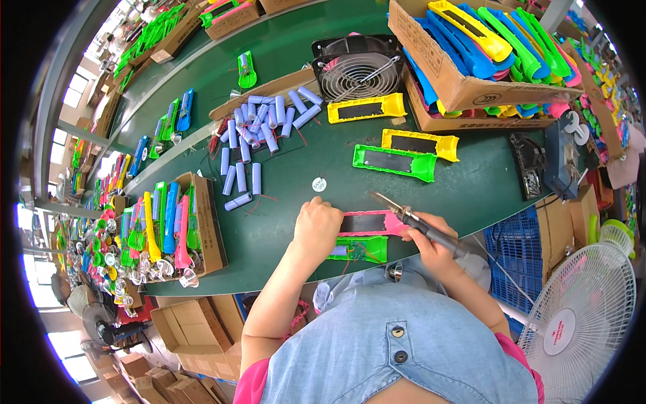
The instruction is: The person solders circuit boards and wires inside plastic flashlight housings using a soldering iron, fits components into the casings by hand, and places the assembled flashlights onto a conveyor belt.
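Observation:
My left hand [317, 224], fingers curled closed, grips the left end of a pink plastic casing [367, 223] with a dark panel set in it. My right hand [437, 259] is wrapped round the dark handle of a soldering iron [441, 237]. The iron's metal tip points up and left, beyond the far side of the pink casing. Right-hand fingers also touch or nearly touch the casing's right end. Closer to me lies a green casing [378, 249] with a purple battery cell and thin wires, partly covered by my left hand.
Several purple cells [259, 124] lie loose at far left. Yellow casings [420, 143] and a green one [396, 163] rest beyond my hands, before a black metal-grilled fan [359, 75]. Casing-filled cartons stand at back right [464, 94] and left [217, 236]. A white fan [579, 330] stands right.

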{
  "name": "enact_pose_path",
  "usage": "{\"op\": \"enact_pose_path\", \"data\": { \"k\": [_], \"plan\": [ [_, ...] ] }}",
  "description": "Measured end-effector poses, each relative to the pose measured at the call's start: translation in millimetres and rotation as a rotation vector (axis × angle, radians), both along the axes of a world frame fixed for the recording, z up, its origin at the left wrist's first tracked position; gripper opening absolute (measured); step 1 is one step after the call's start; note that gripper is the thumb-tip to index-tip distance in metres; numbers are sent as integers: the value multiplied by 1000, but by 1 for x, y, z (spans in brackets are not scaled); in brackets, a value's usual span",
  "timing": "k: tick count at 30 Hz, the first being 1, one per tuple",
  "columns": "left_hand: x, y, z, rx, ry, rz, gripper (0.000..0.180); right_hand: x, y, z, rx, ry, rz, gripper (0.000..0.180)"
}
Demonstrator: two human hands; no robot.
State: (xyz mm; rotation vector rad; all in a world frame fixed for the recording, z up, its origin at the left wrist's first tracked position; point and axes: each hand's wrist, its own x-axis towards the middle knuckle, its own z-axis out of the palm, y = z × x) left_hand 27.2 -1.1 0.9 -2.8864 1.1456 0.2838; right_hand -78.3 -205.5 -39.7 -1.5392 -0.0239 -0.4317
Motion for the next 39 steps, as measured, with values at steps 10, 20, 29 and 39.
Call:
{"op": "enact_pose_path", "data": {
  "k": [10,20,29,39],
  "plan": [
    [-7,-1,6,-31,-119,29,5,5,-15,-1,-750,-140,30,52],
    [-52,-2,41,-375,-2,-216,25,8,-18,-3,-775,-177,49,46],
    [-51,-8,-8,-792,-46,-139,17,11,-13,-7,-739,-144,66,48],
    [-41,-21,-14,-602,-91,179,9,25,-22,14,-620,-265,162,32]
  ]
}}
